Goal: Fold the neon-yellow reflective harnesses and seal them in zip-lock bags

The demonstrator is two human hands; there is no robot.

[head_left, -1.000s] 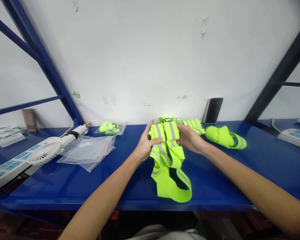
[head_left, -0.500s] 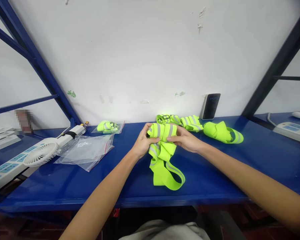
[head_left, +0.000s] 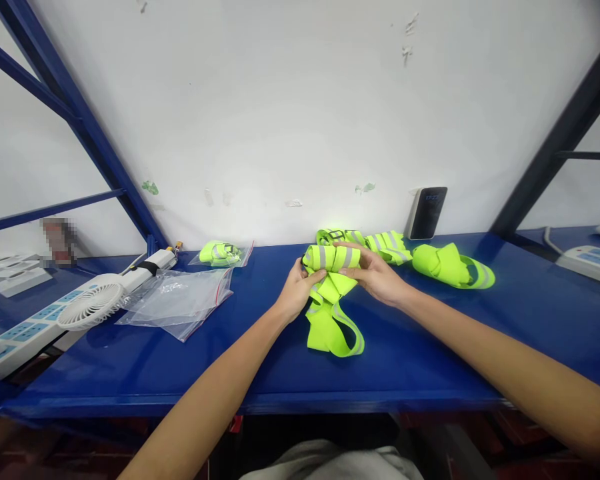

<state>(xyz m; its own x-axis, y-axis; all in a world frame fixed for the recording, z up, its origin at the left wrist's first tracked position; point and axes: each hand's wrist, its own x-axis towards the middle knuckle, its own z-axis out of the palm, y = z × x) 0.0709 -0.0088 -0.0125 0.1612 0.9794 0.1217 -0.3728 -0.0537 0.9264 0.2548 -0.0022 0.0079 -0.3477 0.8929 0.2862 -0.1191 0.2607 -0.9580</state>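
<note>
Between my hands is a neon yellow reflective strap (head_left: 331, 259) with grey stripes, its upper part rolled into a bundle. My left hand (head_left: 299, 288) grips the bundle's left end, thumb in front. At the right end my right hand (head_left: 373, 275) pinches it the same way, with its fingers behind, partly hidden. The loose length hangs below in folds and ends in a loop low over the blue table (head_left: 405, 360). Just behind my hands lie more neon straps (head_left: 386, 245), one with a black buckle. To the right rests another loosely rolled strap (head_left: 450, 265).
Clear zip bags (head_left: 180, 300) lie on the left, with a bagged neon strap (head_left: 220, 253) behind them. A small white fan (head_left: 93, 305) rests on a power strip (head_left: 40, 323). A dark-screened device (head_left: 427, 213) leans on the wall. Blue shelf posts (head_left: 100, 157) flank the table.
The bundle is rolled a little further and the hanging loop is shorter and higher. Both hands still hold it. The whole view has shifted slightly.
</note>
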